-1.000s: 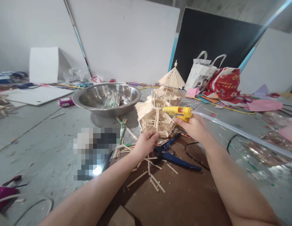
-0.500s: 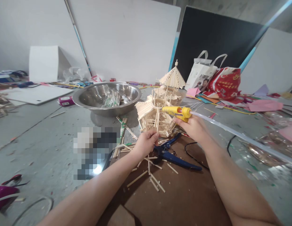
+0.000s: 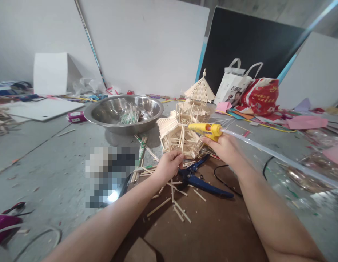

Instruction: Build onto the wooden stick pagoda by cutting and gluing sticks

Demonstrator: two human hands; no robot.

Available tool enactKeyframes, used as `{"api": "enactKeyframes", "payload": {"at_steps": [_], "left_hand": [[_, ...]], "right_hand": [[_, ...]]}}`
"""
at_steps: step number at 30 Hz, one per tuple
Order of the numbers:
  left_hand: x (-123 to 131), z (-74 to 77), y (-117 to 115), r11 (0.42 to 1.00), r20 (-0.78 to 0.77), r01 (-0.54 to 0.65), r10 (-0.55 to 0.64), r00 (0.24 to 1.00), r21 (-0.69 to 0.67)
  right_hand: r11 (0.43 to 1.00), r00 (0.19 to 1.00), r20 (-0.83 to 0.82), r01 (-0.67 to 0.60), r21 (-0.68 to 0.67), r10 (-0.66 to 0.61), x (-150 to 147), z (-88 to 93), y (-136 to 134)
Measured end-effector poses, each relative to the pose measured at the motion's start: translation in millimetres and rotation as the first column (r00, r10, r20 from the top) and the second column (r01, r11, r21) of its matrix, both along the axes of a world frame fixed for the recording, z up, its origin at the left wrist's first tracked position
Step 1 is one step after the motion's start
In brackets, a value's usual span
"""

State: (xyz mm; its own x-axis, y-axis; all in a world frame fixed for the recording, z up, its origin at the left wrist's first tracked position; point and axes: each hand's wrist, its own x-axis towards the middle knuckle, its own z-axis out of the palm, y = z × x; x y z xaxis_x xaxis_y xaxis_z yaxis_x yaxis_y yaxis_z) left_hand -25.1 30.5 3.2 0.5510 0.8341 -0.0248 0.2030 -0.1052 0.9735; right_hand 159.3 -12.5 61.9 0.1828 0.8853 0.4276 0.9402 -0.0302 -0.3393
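Note:
A pagoda model built of thin wooden sticks stands in front of me, with a pointed tiered roof. My left hand is closed in a pinch at its near lower side, on the lower end of a wooden stick that slopes up to the roof edge. In my right hand is a yellow hot glue gun, its nozzle pointing left at the upper end of that stick. A long clear glue stick trails from the gun's back. Blue-handled cutters lie below the model.
Loose sticks lie scattered on the brown board. A steel basin holding wrapped sticks stands behind to the left. Bags, coloured paper and plastic lie at the right. A dark cable curves beside my right forearm.
The glue gun's nozzle has shifted very slightly to the right. My left hand and the pagoda model look unmoved.

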Motion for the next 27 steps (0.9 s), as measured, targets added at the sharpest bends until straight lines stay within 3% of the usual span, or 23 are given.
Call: {"api": "enactKeyframes", "payload": {"at_steps": [14, 20, 27], "left_hand": [[0, 4.0, 0, 1.0, -0.012, -0.004, 0.004, 1.0, -0.014], [2, 3.6, 4, 1.0, -0.023, 0.002, -0.002, 1.0, -0.022], [2, 2.1, 6, 0.999, -0.062, 0.039, -0.037, 0.997, 0.021]], "right_hand": [[1.0, 1.0, -0.01, 0.015, 0.021, -0.015, -4, 12.7, -10], [0.995, 0.996, -0.045, -0.08, 0.053, 0.082, -3, 20.5, -14], [0.989, 0.989, -0.048, -0.139, -0.041, 0.137, 4, 24.3, -17]]}}
